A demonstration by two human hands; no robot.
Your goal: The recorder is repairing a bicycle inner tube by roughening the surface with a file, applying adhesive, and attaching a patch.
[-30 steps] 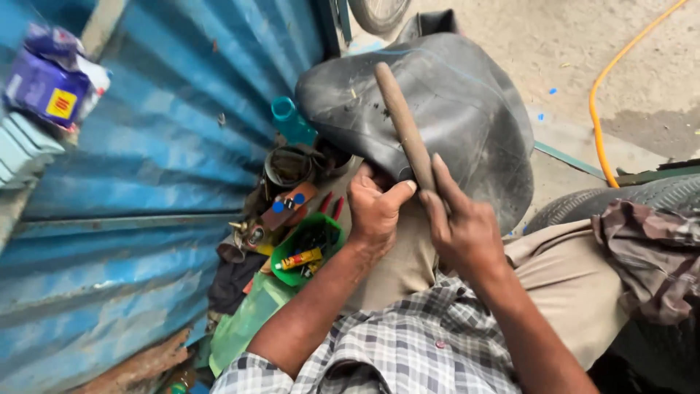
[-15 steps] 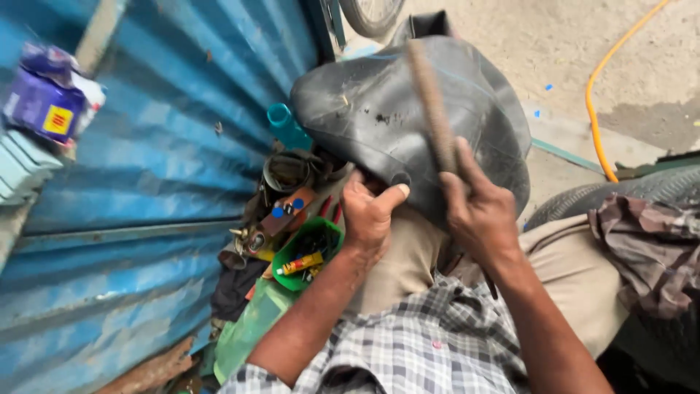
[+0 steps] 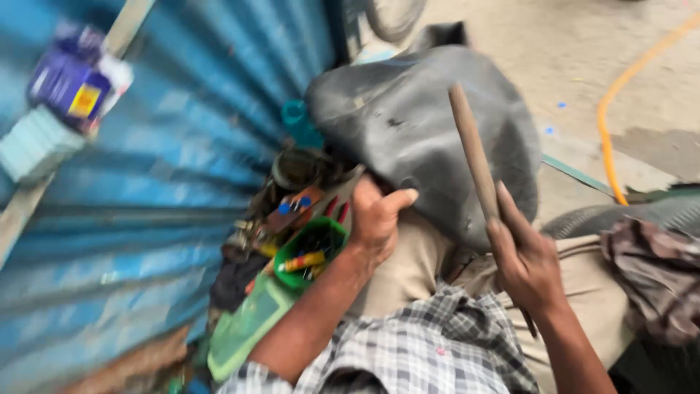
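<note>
A black rubber inner tube (image 3: 415, 138) lies bunched over my lap. My left hand (image 3: 377, 220) presses on its lower left edge, thumb pointing right, fingers curled against the rubber. My right hand (image 3: 526, 263) grips a long brown stick-like tool (image 3: 472, 149) near its lower end; the tool stands nearly upright over the tube. The picture is blurred by motion, so the tool's tip is hard to make out.
A blue corrugated metal wall (image 3: 160, 190) fills the left. At its foot stand a green bowl (image 3: 310, 255) of small items, a green flat box (image 3: 244, 328) and assorted clutter. An orange hose (image 3: 609, 124) curves over the concrete ground at right, near a crumpled cloth (image 3: 656, 277).
My right hand has drawn back toward my body, and the tool now stands more upright. The left hand keeps its place on the tube.
</note>
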